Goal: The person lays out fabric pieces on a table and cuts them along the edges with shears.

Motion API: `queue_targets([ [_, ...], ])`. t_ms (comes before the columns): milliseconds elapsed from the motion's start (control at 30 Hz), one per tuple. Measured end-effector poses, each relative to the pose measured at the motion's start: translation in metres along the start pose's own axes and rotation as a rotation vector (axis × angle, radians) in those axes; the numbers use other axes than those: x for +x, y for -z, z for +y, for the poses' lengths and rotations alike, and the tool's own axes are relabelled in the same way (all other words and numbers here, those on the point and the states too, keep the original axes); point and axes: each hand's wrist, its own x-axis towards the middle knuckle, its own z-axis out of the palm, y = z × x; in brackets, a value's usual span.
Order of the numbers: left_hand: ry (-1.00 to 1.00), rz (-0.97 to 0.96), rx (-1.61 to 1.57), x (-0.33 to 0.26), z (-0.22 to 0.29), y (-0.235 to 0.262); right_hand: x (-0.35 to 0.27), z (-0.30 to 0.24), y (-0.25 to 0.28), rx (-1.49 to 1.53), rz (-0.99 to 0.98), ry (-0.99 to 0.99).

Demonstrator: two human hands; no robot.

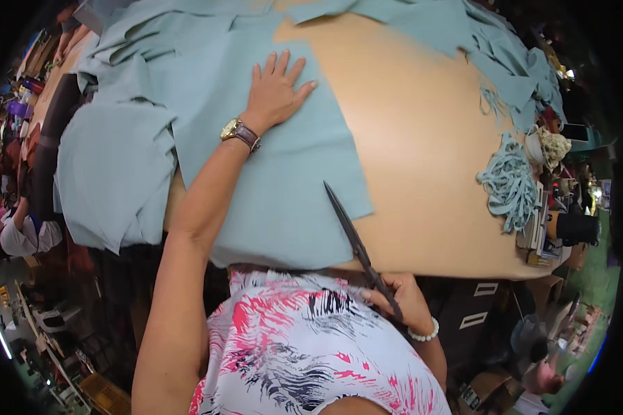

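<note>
1. Left hand (278, 88) — fingers spread wide, pressed flat on the grey-green fabric (256, 159), gripping nothing.
2. The fabric lies across the table (422, 152).
3. Right hand (400, 299) — grip closed round the scissors (356, 242), blades reaching onto the fabric's near edge.

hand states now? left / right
Left hand: open, palm flat on the grey-green fabric, holding nothing.
Right hand: closed around the handles of the black scissors, blades pointing onto the fabric edge.
</note>
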Motion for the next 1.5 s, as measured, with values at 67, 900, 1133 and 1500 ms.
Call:
queue_targets([
  [67, -0.012, 0.002, 0.007, -0.015, 0.010, 0.008, -0.002, -0.002, 0.004, 0.001, -0.040, -0.028],
  [900, -0.333, 0.120, -0.442, -0.183, 0.166, 0.069, -0.101, 0.053, 0.014, 0.058, 0.089, -0.128],
  [1133, -0.432, 0.191, -0.425, -0.178, 0.164, 0.071, -0.085, 0.050, 0.006, 0.002, 0.066, -0.116],
  [1500, -0.464, 0.223, -0.433, -0.178, 0.163, 0.072, -0.053, 0.031, -0.003, -0.061, 0.084, -0.051],
])
